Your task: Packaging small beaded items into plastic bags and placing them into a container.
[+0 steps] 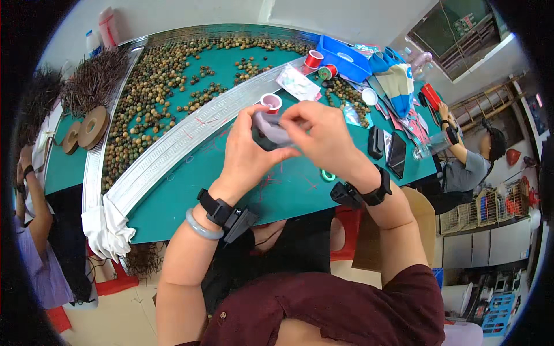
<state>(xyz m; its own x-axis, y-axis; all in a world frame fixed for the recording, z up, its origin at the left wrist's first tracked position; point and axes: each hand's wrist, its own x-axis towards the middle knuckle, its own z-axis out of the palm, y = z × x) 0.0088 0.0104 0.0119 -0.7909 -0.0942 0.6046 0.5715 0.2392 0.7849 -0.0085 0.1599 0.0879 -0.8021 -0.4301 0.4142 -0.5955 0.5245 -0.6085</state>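
Note:
Both hands are raised over the green table near its middle. Between them is a pale lilac, thin-looking piece, its kind not clear to me. My left hand curls around its left side, fingers above and thumb stretched underneath to the right. My right hand pinches at its upper right edge, fingertips closed together. Just beyond my fingers stands a white-rimmed spool of red thread, partly covered by my hands. Loose red thread ends lie on the table below them. A green ring rests by my right wrist.
Grooved metal rails curve across the table, with many brown-green beads behind them. At right lie a dark phone, a blue tray and a clear bottle. White gloves hang at the left corner. People sit at both sides.

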